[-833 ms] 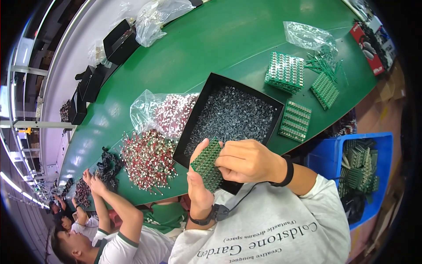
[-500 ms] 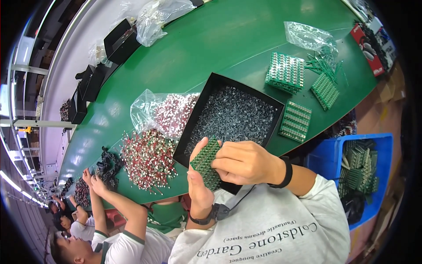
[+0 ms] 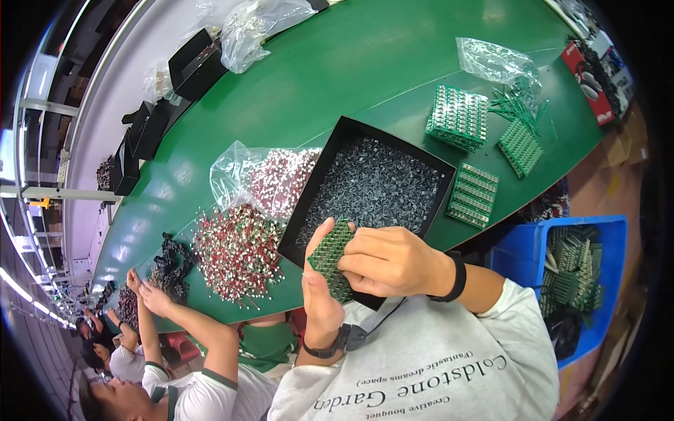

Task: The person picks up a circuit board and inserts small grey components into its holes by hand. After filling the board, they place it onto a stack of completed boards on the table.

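The left hand (image 3: 323, 309) grips a green circuit-board panel (image 3: 331, 258) between thumb and fingers, tilted over the near edge of the black tray (image 3: 349, 130), which serves as landmark. The right hand (image 3: 397, 263) is bent, its gathered fingertips against the panel's right side; whether they pinch a small part cannot be told. Hands and panel hide part of the tray's near side. Each wrist wears a black band; a dark cable (image 3: 385, 319) runs from the left band (image 3: 344, 342) toward the right forearm.

Nearer the wearer than the tray, the pale shirt (image 3: 428, 358) bears dark printed lettering, upside down in this view. The tray itself holds many small dark parts (image 3: 382, 182). Left of it lie a loose heap of red-and-white pieces (image 3: 237, 256) and a clear bag (image 3: 228, 179) of similar pieces. Right of the tray stand a tall board stack (image 3: 458, 116), a lower stack (image 3: 474, 193) and a tilted stack (image 3: 520, 147) beside green strips (image 3: 516, 102). Beyond these, a red printed box (image 3: 588, 81) stands at the table's edge. Right of and below the tray, a blue crate (image 3: 618, 242) contains more boards. Far left, a co-worker's hands (image 3: 151, 293) are raised near dark parts.
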### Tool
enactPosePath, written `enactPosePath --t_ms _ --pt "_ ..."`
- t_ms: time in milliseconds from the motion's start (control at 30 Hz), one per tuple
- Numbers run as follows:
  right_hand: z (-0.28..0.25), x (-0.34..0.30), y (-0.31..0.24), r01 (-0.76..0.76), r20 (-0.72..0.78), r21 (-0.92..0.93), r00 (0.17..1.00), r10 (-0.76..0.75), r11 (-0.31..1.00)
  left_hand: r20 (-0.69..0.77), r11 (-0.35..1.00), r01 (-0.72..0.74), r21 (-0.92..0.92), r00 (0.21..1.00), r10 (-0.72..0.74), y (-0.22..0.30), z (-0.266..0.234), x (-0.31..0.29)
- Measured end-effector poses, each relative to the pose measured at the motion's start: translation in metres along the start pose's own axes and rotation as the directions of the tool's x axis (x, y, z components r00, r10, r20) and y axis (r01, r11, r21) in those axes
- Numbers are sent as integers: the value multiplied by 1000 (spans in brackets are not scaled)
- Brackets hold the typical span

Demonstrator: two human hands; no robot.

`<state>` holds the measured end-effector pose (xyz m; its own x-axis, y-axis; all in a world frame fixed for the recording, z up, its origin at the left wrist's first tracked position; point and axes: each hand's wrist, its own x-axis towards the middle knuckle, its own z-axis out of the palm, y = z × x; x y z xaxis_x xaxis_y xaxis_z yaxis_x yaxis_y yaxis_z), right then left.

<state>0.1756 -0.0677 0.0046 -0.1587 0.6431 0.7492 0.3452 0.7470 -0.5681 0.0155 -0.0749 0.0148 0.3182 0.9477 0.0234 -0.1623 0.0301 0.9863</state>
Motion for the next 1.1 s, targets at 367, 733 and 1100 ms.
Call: enactPosePath --t_ms 367,733,1100 --pt "-2 4 -3 -26 -47 -15 999 25 1000 -12 1000 -6 15 1000 6 0 0 -1" --pt "-6 -2 0 -15 -32 -9 999 15 1000 -43 1000 -9 -20 999 8 -3 -3 -2" --pt "-3 3 -4 33 39 50 999 -35 998 -7 996 -13 91 1000 13 -4 -2 -3"
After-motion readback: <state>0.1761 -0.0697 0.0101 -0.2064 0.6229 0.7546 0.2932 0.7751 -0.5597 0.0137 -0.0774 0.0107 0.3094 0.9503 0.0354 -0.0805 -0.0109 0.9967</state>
